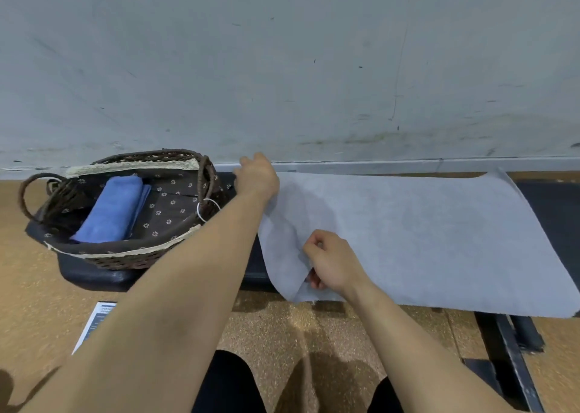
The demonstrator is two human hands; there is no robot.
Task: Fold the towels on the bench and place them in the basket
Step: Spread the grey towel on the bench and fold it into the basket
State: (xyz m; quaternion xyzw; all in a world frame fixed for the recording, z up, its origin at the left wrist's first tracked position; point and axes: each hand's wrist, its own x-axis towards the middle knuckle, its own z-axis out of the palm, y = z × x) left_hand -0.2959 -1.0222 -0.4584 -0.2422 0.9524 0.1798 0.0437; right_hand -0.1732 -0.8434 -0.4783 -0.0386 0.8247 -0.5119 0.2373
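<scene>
Basket [125, 252] with folded blue towel [113, 208] inside; left hand [257, 175], right hand [332, 262], both with grip on grey towel [408, 240].

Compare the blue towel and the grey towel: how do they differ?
The blue towel is folded into a narrow bundle; the grey towel lies spread open. The blue towel sits in the basket; the grey towel is on the bench, near edge hanging over. Nothing touches the blue towel; the left hand and right hand hold the grey towel's left end. Both are plain, single-colour cloths.
</scene>
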